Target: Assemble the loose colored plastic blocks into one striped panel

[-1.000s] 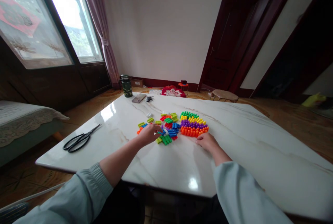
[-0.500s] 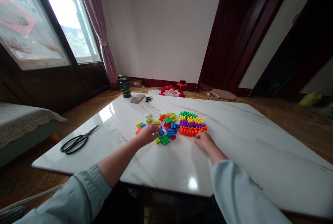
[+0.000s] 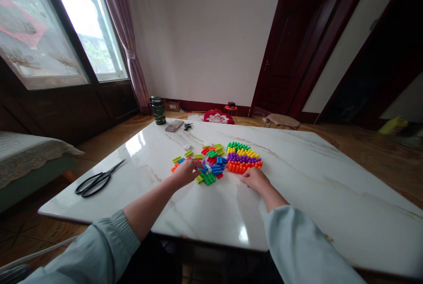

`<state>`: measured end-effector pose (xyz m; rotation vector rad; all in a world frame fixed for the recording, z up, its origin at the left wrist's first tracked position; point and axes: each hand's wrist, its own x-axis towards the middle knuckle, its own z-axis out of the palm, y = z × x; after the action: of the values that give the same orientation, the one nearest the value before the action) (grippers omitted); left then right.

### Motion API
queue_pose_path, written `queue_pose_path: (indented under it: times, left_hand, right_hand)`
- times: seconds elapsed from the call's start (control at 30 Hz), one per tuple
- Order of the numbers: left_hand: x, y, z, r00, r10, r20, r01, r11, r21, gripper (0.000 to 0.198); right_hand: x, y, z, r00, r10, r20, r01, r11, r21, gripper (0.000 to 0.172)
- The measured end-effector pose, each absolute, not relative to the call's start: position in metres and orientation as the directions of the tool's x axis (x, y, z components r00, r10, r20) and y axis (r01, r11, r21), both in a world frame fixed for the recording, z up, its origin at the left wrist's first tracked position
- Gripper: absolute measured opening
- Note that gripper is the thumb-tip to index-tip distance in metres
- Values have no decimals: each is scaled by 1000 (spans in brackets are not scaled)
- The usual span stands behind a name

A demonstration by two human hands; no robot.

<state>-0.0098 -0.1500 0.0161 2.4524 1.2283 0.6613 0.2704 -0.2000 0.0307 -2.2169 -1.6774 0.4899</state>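
My left hand (image 3: 185,173) hangs over the left side of a loose pile of coloured plastic pegs (image 3: 209,178), its curled fingertips among blue and purple pieces. Whatever is between those fingers is too small to make out. My right hand (image 3: 256,179) is low over the table, fingers drawn together, just in front of a row of orange pegs (image 3: 235,168). Any piece in its fingers is hidden. Behind the orange row stand upright rows of purple pegs (image 3: 243,157), yellow pegs (image 3: 246,152) and green pegs (image 3: 238,145), packed closely.
The white marbled table (image 3: 317,196) bears black-handled scissors (image 3: 99,179) at the left. A camouflage flask (image 3: 158,111), a phone (image 3: 174,126) and keys (image 3: 187,126) are by the far left edge. A round stool (image 3: 282,120) stands beyond the table.
My right hand has shifted slightly left along the front of the orange row. My left hand stays at the pile with little movement. The view has moved slightly.
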Motion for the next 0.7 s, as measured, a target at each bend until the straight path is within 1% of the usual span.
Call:
queue_pose_path:
  times: [0.07,0.13,0.2,0.3,0.4,0.5,0.63,0.7]
  left_hand:
    - [-10,-149,15,480,817,318,677,-576,458,26]
    - [-9,-140,12,436,819,373,693,-570,441,29]
    - [-7,-122,9,385,846,370,726,-525,445,30]
    - [3,-83,6,327,871,366,770,-470,431,35]
    - [16,-48,6,267,906,327,815,-393,425,37]
    - [29,-20,0,231,934,271,866,-325,379,41]
    - [45,3,-11,282,931,232,870,-350,348,45]
    - [52,8,-14,319,922,219,864,-378,333,41]
  right_hand:
    - [258,-205,42,159,980,-119,884,-195,-425,10]
    - [244,-209,54,109,992,-61,906,-125,-404,10]
    - [230,-213,63,73,997,-9,917,-71,-393,11]
    - [212,-220,70,-18,999,46,902,36,-430,18]
    - [200,-230,74,-86,996,32,889,91,-448,22]
    - [197,-240,76,-124,992,-12,884,105,-455,25]
    - [200,-246,76,-167,983,-82,872,108,-477,27]
    - [200,-248,76,-176,977,-120,870,97,-484,27]
